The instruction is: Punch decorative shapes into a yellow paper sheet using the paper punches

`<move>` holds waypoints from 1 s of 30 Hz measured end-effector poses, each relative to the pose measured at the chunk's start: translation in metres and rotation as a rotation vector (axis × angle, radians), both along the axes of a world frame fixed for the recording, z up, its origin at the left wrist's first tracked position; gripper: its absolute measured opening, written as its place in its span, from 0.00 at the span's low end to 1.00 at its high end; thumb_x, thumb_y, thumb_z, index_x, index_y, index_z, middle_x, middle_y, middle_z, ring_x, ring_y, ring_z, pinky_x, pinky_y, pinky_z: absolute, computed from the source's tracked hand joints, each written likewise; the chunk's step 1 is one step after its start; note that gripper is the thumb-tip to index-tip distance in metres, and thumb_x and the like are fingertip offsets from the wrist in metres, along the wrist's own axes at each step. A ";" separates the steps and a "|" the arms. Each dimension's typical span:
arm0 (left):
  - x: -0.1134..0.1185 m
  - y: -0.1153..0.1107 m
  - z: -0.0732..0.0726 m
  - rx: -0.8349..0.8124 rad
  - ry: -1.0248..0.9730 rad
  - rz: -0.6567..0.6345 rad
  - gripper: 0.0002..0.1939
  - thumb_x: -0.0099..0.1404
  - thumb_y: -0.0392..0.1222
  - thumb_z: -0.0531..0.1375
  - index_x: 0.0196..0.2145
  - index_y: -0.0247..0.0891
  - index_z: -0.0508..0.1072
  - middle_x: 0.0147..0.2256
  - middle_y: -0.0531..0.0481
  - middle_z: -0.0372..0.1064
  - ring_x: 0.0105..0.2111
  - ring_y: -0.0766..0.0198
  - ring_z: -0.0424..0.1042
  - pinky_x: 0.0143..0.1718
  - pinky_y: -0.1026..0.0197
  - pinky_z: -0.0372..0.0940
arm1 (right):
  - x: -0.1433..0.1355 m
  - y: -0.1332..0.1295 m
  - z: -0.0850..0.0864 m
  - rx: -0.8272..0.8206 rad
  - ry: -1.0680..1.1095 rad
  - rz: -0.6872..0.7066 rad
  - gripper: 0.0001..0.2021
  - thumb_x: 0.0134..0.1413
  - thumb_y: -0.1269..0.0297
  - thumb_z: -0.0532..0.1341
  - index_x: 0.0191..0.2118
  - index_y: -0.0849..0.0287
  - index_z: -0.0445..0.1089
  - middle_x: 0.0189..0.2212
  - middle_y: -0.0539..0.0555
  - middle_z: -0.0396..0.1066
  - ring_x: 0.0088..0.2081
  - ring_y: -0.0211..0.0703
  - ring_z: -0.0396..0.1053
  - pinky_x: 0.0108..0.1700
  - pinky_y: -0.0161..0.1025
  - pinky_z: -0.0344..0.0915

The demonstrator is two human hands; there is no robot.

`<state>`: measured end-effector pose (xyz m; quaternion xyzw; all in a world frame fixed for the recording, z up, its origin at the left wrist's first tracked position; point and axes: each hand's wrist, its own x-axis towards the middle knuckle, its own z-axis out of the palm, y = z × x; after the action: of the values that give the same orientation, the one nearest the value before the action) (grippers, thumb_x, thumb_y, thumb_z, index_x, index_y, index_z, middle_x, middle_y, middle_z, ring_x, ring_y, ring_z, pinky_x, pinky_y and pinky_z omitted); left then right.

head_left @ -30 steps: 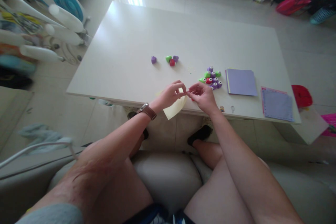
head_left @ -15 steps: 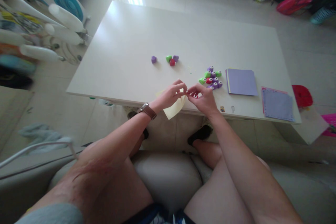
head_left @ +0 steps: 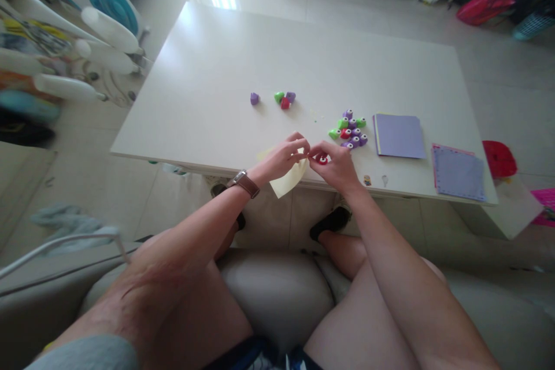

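Observation:
A sheet of pale yellow paper (head_left: 287,182) hangs over the near edge of the white table. My left hand (head_left: 288,153) is closed on its upper part, with a watch on that wrist. My right hand (head_left: 332,163) pinches at the paper's right edge, its fingertips meeting those of my left; any small piece between them is hidden. A red craft punch (head_left: 321,159) shows in the gap between my right thumb and fingers; I cannot tell whether the hand holds it. Several purple, green and red craft punches (head_left: 352,132) lie just beyond my right hand.
On the table (head_left: 208,69), a purple punch (head_left: 254,99) and a small cluster of punches (head_left: 285,103) lie farther back. To the right are a purple paper stack (head_left: 399,136), punched sheets (head_left: 458,172), and two small stickers or cutouts (head_left: 367,180). Tiny paper bits lie mid-table.
My right fingers have shifted slightly, and more of the red punch shows between them. My left hand and the yellow paper stay almost in place.

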<state>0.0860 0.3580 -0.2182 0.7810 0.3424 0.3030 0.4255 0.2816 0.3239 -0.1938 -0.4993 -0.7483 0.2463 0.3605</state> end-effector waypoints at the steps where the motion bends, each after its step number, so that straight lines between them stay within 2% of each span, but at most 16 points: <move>1: 0.000 0.000 0.000 -0.002 0.001 0.001 0.05 0.72 0.35 0.56 0.39 0.40 0.71 0.44 0.49 0.65 0.38 0.64 0.69 0.43 0.59 0.67 | 0.000 0.000 0.000 -0.012 -0.006 -0.006 0.04 0.55 0.70 0.66 0.32 0.54 0.74 0.28 0.48 0.77 0.28 0.40 0.72 0.35 0.38 0.67; 7: -0.001 0.000 0.003 -0.058 -0.011 0.013 0.05 0.71 0.33 0.55 0.38 0.40 0.70 0.44 0.49 0.65 0.35 0.66 0.71 0.42 0.59 0.69 | 0.001 -0.001 -0.001 -0.074 0.011 -0.017 0.04 0.53 0.70 0.66 0.31 0.52 0.73 0.28 0.48 0.76 0.29 0.42 0.71 0.37 0.41 0.69; 10: -0.004 0.003 0.004 -0.035 0.014 0.008 0.04 0.71 0.34 0.56 0.38 0.40 0.70 0.45 0.49 0.65 0.37 0.65 0.71 0.42 0.59 0.69 | 0.002 0.001 -0.004 -0.107 0.065 -0.066 0.03 0.52 0.68 0.67 0.32 0.52 0.73 0.27 0.49 0.75 0.28 0.42 0.71 0.35 0.41 0.70; 14: -0.005 0.003 0.003 -0.016 0.044 0.025 0.02 0.72 0.37 0.58 0.41 0.41 0.72 0.47 0.48 0.66 0.39 0.65 0.73 0.43 0.58 0.70 | 0.004 0.009 -0.009 -0.203 0.300 -0.212 0.09 0.49 0.60 0.71 0.33 0.53 0.72 0.28 0.50 0.76 0.29 0.42 0.73 0.32 0.40 0.71; 17: -0.004 0.001 0.000 -0.021 0.081 0.055 0.08 0.70 0.33 0.58 0.45 0.42 0.72 0.49 0.48 0.66 0.40 0.65 0.74 0.44 0.58 0.71 | 0.006 0.015 -0.014 -0.307 0.503 -0.277 0.16 0.43 0.55 0.75 0.33 0.53 0.70 0.29 0.50 0.77 0.31 0.44 0.75 0.32 0.41 0.73; 20: -0.004 -0.005 -0.003 0.012 0.212 0.149 0.16 0.66 0.26 0.56 0.47 0.43 0.72 0.49 0.47 0.67 0.43 0.62 0.74 0.48 0.54 0.71 | 0.010 0.018 -0.017 -0.375 0.601 -0.297 0.20 0.39 0.53 0.77 0.33 0.53 0.69 0.29 0.49 0.77 0.28 0.43 0.74 0.31 0.41 0.74; 22: -0.004 -0.010 -0.005 0.052 0.339 0.190 0.17 0.63 0.26 0.57 0.47 0.41 0.72 0.48 0.45 0.69 0.46 0.56 0.73 0.50 0.51 0.70 | 0.011 0.019 -0.019 -0.399 0.617 -0.302 0.20 0.39 0.53 0.77 0.33 0.53 0.69 0.28 0.49 0.77 0.26 0.41 0.73 0.29 0.41 0.73; 26: -0.006 -0.015 -0.010 0.118 0.515 0.164 0.14 0.63 0.29 0.60 0.45 0.40 0.74 0.45 0.41 0.72 0.50 0.48 0.71 0.51 0.48 0.69 | 0.011 0.019 -0.021 -0.446 0.631 -0.325 0.21 0.36 0.53 0.78 0.32 0.54 0.69 0.28 0.49 0.78 0.25 0.41 0.72 0.28 0.39 0.71; 30: -0.010 -0.011 -0.016 0.158 0.550 0.114 0.16 0.62 0.34 0.67 0.48 0.37 0.73 0.49 0.39 0.73 0.52 0.46 0.71 0.55 0.46 0.66 | 0.011 0.019 -0.020 -0.490 0.666 -0.338 0.22 0.34 0.53 0.78 0.32 0.54 0.69 0.27 0.50 0.77 0.24 0.39 0.72 0.26 0.38 0.70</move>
<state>0.0759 0.3473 -0.2341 0.8440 0.4637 0.1290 0.2367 0.2922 0.3431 -0.2139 -0.5786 -0.4190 0.5014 0.4882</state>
